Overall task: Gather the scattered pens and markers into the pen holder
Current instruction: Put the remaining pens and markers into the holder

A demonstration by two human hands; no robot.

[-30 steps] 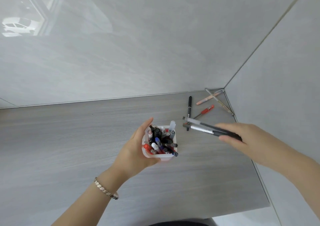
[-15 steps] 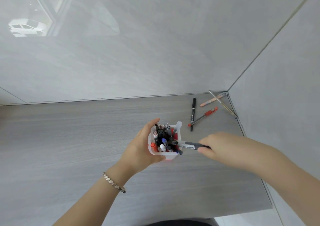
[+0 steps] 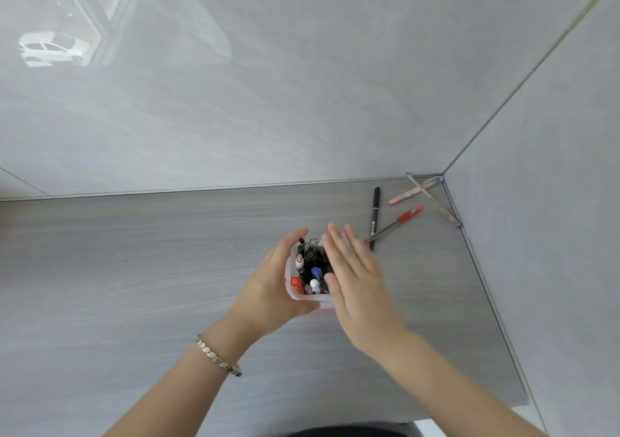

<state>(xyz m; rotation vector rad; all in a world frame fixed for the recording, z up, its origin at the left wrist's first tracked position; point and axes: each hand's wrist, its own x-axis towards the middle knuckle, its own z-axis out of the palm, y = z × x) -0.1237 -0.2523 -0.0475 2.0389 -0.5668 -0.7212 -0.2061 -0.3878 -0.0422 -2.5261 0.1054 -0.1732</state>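
Observation:
A white pen holder (image 3: 303, 296), packed with several pens and markers, stands on the grey wooden desk. My left hand (image 3: 268, 285) grips its left side. My right hand (image 3: 355, 279) is flat and spread over the holder's right half, holding nothing and hiding that side. Loose near the far right corner lie a black marker (image 3: 375, 209), a red-capped pen (image 3: 397, 222), a peach pen (image 3: 407, 196) and a thin metallic pen (image 3: 434, 201) crossing it.
The desk (image 3: 134, 269) meets a glossy grey wall at the back and another wall on the right. Its front edge runs along the bottom right. A metal bracelet (image 3: 218, 356) sits on my left wrist.
My right hand carried two pens to the holder, dropped them in, and now lies open over the holder. My left hand kept its grip on the holder.

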